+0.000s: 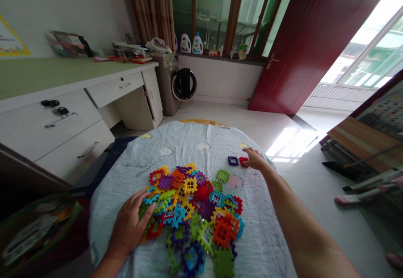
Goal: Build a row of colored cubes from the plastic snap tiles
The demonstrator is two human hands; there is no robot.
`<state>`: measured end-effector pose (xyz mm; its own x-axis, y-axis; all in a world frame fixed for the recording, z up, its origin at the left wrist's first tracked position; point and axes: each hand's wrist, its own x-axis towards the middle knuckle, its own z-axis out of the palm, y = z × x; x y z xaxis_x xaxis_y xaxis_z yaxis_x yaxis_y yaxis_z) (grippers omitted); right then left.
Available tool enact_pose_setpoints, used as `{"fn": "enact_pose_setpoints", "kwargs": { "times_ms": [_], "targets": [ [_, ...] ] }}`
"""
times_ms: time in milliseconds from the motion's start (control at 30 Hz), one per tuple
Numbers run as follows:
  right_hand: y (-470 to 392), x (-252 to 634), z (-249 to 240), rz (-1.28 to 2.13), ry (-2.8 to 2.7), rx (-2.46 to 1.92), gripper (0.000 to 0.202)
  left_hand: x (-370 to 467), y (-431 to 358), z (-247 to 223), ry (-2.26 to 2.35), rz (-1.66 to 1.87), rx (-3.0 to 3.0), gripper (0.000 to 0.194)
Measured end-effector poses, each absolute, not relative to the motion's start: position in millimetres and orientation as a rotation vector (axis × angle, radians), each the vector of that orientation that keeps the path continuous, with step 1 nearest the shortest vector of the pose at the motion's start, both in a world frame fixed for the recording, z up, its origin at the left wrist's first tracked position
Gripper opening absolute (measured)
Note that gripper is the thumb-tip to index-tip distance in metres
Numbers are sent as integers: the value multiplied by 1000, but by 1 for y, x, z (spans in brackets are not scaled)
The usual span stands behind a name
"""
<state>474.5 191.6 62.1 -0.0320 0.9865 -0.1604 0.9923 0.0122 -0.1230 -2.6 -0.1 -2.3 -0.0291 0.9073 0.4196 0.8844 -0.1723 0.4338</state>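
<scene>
A colourful heap of toothed plastic building blocks (pixel 189 187) lies on the cloth-covered round table. At the heap's left edge rests my left hand (pixel 130 219), its fingers spread over green and blue pieces. My right hand (pixel 255 160) reaches to the table's right side, with thumb and fingers at a red block (pixel 243 161). Just left of that block, and apart from the heap, lies a dark purple square frame block (pixel 233 161). Two green blocks (pixel 222 176) sit between the heap and these two. My right fingertips partly cover the red block.
The pale blue cloth (pixel 182 139) covers the round table. To the left stand a white desk with drawers (pixel 72 131) and a bag or bin of papers (pixel 40 232). A washing machine (pixel 168 80) and a red door (pixel 302 47) are farther back. Folded furniture (pixel 368 152) stands at right.
</scene>
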Motion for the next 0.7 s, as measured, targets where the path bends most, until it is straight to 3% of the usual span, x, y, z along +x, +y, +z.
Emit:
{"fn": "enact_pose_setpoints", "kwargs": {
  "times_ms": [167,367,700],
  "targets": [
    [186,493,57,-336,2176,2124,69,-5,1,-6,1998,979,2170,45],
    [195,484,50,-356,2194,2050,50,-6,1,-8,1996,961,2158,44],
    [193,494,58,-337,2149,2023,52,-6,0,-7,2005,974,2158,45]
  ]
}}
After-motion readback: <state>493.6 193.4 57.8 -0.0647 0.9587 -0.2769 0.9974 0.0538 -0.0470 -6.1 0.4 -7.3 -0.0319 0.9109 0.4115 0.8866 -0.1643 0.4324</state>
